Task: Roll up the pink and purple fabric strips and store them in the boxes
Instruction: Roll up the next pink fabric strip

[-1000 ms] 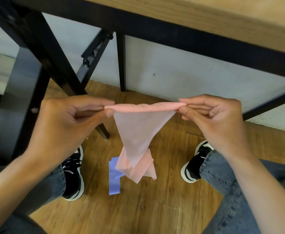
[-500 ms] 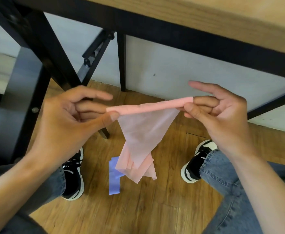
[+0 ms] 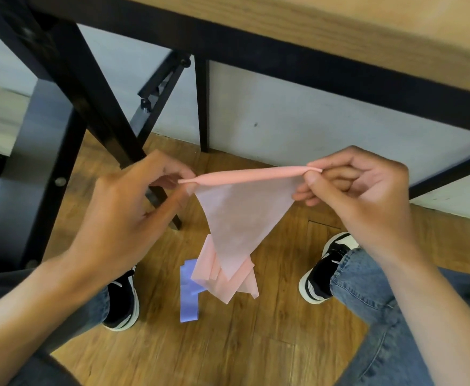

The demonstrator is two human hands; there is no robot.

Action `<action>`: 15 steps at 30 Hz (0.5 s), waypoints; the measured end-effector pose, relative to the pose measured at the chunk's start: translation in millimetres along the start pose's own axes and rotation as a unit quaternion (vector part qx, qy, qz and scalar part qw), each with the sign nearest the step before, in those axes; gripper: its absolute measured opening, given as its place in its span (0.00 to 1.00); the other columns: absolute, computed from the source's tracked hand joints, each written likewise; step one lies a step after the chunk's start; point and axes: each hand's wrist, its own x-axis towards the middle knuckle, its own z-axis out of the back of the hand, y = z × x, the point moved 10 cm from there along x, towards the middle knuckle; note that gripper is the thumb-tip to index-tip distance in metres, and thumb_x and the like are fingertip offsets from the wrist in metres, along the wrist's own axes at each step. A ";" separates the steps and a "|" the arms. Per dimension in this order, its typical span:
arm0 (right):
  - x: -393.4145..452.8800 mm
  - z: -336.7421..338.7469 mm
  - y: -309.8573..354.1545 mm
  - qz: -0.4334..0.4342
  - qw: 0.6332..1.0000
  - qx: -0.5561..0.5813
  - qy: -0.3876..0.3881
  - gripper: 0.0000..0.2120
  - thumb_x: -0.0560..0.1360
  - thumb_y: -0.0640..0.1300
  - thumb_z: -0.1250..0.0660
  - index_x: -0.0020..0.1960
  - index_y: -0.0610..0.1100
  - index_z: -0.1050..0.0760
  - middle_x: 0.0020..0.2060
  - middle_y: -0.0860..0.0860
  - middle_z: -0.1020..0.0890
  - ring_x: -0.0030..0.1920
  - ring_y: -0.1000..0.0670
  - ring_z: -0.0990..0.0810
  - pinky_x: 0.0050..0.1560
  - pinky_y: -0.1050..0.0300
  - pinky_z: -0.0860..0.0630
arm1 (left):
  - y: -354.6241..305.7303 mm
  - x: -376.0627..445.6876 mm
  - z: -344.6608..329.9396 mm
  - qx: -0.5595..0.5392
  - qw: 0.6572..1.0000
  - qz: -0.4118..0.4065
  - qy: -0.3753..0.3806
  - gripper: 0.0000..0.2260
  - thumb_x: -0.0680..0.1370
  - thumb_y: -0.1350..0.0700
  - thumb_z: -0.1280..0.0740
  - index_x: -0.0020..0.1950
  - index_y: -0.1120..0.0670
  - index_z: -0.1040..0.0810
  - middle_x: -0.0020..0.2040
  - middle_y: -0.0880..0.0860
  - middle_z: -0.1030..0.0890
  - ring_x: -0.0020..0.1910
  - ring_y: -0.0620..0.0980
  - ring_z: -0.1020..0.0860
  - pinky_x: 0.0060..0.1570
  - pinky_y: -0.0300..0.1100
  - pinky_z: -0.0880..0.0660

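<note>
A pink fabric strip [image 3: 242, 215] hangs between my knees, its top edge rolled into a thin tube. My left hand [image 3: 128, 215] pinches the tube's left end between thumb and fingers. My right hand [image 3: 359, 196] pinches the right end the same way. The rest of the pink strip tapers down and piles in folds on the wooden floor. A purple fabric strip [image 3: 188, 296] lies flat on the floor, partly under the pink folds. No boxes are in view.
A wooden tabletop [image 3: 367, 32] on a black frame spans the top. Black table legs [image 3: 89, 107] stand at the left, close to my left hand. My two black-and-white shoes [image 3: 322, 274] rest on the floor either side of the strips. A pale wall runs behind.
Both hands have turned the rolled top edge, and my raised index fingers have come back down onto the tube. The hands sit slightly higher; the pile on the floor is unchanged.
</note>
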 end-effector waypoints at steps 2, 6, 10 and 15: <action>1.4 -3.5 -0.5 -0.023 0.998 0.057 0.015 0.05 0.75 0.37 0.28 0.50 0.41 0.20 0.43 0.45 0.12 0.45 0.43 0.12 0.44 0.52 0.15 | -1.2 -1.6 0.1 0.018 1.000 -0.020 -0.004 0.08 0.78 0.61 0.31 0.57 0.57 0.23 0.50 0.46 0.19 0.48 0.43 0.19 0.43 0.41 0.21; 1.6 -2.3 -3.1 -0.046 0.994 0.095 0.001 0.03 0.75 0.42 0.29 0.47 0.43 0.20 0.41 0.44 0.12 0.42 0.42 0.12 0.40 0.56 0.16 | -4.6 -1.8 4.2 0.012 0.998 -0.052 -0.016 0.09 0.77 0.62 0.29 0.57 0.58 0.21 0.50 0.48 0.18 0.47 0.44 0.19 0.44 0.38 0.21; 1.8 -2.2 -11.1 -0.079 0.994 0.071 0.016 0.14 0.74 0.41 0.28 0.59 0.47 0.20 0.46 0.48 0.12 0.48 0.46 0.12 0.45 0.57 0.16 | 1.1 -1.1 2.1 -0.070 0.997 -0.029 -0.010 0.13 0.76 0.67 0.27 0.59 0.58 0.17 0.52 0.49 0.16 0.50 0.48 0.17 0.47 0.36 0.21; 2.0 -2.8 -9.6 -0.048 0.998 0.008 0.027 0.09 0.76 0.37 0.28 0.56 0.44 0.17 0.48 0.49 0.12 0.49 0.47 0.12 0.47 0.51 0.15 | 7.6 -0.5 -3.7 -0.175 0.984 0.030 0.011 0.15 0.74 0.69 0.28 0.58 0.55 0.17 0.51 0.49 0.15 0.54 0.49 0.17 0.52 0.35 0.21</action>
